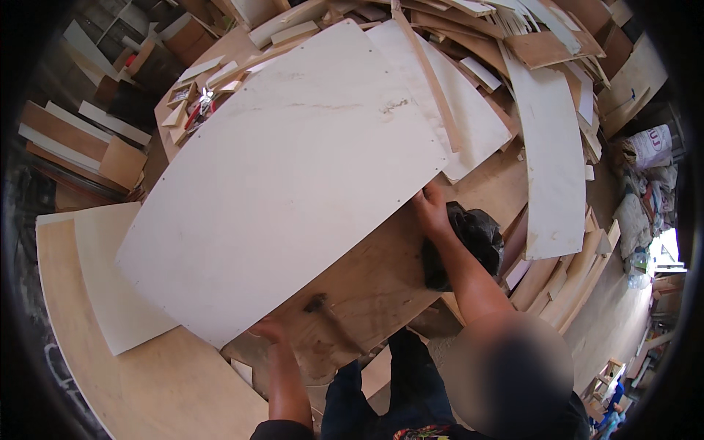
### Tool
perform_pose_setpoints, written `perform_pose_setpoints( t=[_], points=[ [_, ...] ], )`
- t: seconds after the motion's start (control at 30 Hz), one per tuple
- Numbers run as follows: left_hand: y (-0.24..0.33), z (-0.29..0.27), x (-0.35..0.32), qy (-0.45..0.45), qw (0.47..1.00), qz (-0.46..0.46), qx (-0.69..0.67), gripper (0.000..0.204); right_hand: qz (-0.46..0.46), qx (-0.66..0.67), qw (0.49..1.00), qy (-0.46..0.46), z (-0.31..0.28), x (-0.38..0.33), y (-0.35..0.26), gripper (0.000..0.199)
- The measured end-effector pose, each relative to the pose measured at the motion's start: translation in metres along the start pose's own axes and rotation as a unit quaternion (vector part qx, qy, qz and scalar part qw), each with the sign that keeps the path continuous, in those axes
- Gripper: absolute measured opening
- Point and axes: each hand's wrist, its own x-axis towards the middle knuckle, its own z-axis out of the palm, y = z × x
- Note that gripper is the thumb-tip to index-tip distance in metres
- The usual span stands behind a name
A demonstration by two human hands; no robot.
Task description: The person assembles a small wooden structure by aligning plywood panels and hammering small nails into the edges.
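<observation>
A large white panel [293, 169] lies tilted across the workbench [396, 293], with small dark dots along its edges. My left hand [270, 331] is at its near edge by the lower corner, the fingers partly hidden beneath it. My right hand [431, 204] is closed on the same edge near the right corner. On the bench between my arms lies what looks like a hammer [315, 302], its handle pointing toward me. A black plastic bag [480, 238] sits just beside my right forearm.
Red-handled pliers [196, 116] lie among wood offcuts beyond the panel. A narrow white board [554, 161] and stacked scraps fill the right side. A thin wood strip [433, 81] crosses another white sheet [477, 136]. Large plywood sheets [169, 389] lie at lower left.
</observation>
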Motion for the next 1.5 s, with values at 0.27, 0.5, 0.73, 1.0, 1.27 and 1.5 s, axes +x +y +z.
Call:
perform_pose_setpoints(
  t=[0.27, 0.5, 0.73, 1.0, 1.27, 1.5],
  points=[
    [0.075, 0.060, -0.048, 0.121, 0.988, 0.044, 0.082, 0.068, 0.038, -0.011, 0.997, 0.065, -0.007, -0.023, -0.048, 0.055],
    [0.094, 0.038, -0.108, 0.019, 0.988, 0.042, 0.148, 0.058, -0.071, -0.161, 0.948, 0.264, -0.035, -0.086, -0.120, 0.015],
    [0.206, 0.136, -0.194, -0.472, 0.800, 0.314, 0.195, 0.019, 0.033, -0.557, 0.809, 0.183, -0.071, -0.138, -0.062, 0.024],
    [0.202, 0.274, -0.240, -0.551, 0.743, 0.301, 0.232, 0.043, -0.073, -0.414, 0.907, 0.011, -0.030, -0.122, -0.064, 0.021],
    [0.165, 0.283, -0.234, -0.504, 0.704, 0.299, 0.402, 0.049, 0.143, -0.528, 0.836, 0.045, -0.062, -0.108, -0.084, 0.015],
    [0.148, 0.282, -0.228, -0.486, 0.791, 0.238, 0.287, 0.053, 0.030, -0.469, 0.882, 0.041, -0.028, -0.098, -0.063, 0.012]
  ],
)
